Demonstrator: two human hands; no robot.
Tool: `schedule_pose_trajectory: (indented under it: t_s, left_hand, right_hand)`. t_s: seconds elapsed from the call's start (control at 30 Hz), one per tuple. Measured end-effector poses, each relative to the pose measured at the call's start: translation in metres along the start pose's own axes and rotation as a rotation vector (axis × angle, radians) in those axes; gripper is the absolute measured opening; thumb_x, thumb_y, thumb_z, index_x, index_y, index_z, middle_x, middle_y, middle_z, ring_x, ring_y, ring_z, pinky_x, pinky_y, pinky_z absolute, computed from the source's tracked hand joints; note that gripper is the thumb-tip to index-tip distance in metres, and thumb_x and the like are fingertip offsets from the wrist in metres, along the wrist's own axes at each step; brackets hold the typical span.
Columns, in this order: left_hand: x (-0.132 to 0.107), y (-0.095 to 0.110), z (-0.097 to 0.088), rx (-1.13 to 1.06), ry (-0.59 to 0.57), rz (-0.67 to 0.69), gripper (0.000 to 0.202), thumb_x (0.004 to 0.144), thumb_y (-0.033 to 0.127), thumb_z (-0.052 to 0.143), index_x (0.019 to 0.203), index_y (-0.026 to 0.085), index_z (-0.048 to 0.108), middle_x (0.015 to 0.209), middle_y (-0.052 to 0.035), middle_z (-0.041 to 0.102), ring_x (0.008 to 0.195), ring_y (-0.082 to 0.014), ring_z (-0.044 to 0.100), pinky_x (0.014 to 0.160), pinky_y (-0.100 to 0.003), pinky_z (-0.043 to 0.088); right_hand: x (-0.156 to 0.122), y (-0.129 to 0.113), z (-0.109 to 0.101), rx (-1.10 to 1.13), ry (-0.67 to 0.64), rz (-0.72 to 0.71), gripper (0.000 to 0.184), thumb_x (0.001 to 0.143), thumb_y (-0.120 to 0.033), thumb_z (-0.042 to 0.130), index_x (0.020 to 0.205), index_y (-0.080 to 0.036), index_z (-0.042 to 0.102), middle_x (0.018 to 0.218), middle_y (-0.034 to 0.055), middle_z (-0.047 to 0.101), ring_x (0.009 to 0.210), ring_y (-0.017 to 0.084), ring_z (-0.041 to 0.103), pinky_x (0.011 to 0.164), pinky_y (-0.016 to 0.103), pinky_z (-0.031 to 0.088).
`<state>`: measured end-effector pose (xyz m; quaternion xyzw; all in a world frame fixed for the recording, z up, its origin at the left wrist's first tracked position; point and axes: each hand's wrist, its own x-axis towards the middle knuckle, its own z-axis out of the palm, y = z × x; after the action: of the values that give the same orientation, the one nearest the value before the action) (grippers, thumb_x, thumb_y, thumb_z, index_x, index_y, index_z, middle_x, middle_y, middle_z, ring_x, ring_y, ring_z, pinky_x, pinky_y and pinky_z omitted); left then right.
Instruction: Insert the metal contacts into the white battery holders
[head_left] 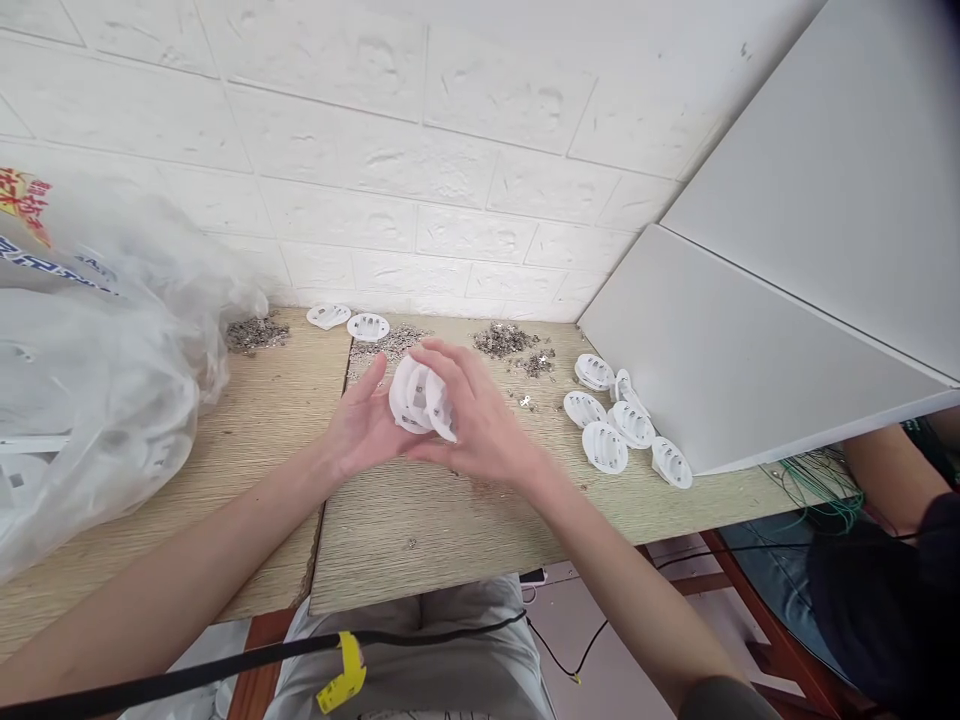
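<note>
A few white round plastic parts (410, 396) are held together between my hands above the table, slightly blurred by motion. My left hand (367, 425) cups them from the left, thumb raised and apart, with its fingers hidden under and behind the parts. From the right, my right hand (480, 415) curls over them, fingers across the top and thumb below. Behind my hands lie piles of small metal pieces (504, 340). To the right, several white round parts with metal pieces in them (604, 447) lie in a loose cluster.
At the left stands a clear plastic bag (150, 400) full of white parts. Two white discs (367, 327) lie by the brick-pattern wall (360, 180). A grey-white panel (750, 350) bounds the right side; beyond it show another person's arm (892, 475) and green wires (817, 490).
</note>
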<state>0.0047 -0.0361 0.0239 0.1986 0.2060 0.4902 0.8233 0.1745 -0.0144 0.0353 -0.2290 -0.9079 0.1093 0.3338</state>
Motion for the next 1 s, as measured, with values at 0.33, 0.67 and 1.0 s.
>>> schedule_pose_trajectory:
  t_s: [0.33,0.67,1.0]
  left_hand:
    - [0.005,-0.006,0.003,-0.023,0.095,-0.037,0.027,0.093,0.029,0.047,0.105,0.015,0.066,0.098,-0.0045,0.072,0.087,-0.0174,0.068,0.073,-0.026,0.053]
    - [0.008,0.0,0.002,-0.128,0.142,0.044,0.047,0.098,0.051,0.033,0.121,0.02,0.061,0.108,-0.0066,0.072,0.105,-0.0245,0.065,0.094,-0.042,0.049]
    - [0.008,-0.004,0.006,0.034,0.115,-0.021,0.054,0.096,0.055,0.034,0.133,0.02,0.055,0.112,-0.0087,0.069,0.104,-0.0248,0.064,0.089,-0.039,0.05]
  right_hand:
    - [-0.008,0.001,0.005,0.017,0.101,0.136,0.061,0.081,-0.045,0.069,0.127,-0.028,0.033,0.143,0.0155,0.026,0.145,0.033,0.019,0.111,0.06,0.034]
    - [-0.012,0.002,0.011,-0.082,0.039,0.042,0.08,0.085,-0.048,0.065,0.147,-0.022,0.021,0.147,0.0174,0.038,0.146,0.032,0.024,0.114,0.058,0.031]
    - [0.0,0.004,-0.002,0.094,-0.104,0.069,0.084,0.079,-0.046,0.072,0.147,-0.03,0.025,0.161,0.0107,0.016,0.147,0.03,0.021,0.115,0.054,0.032]
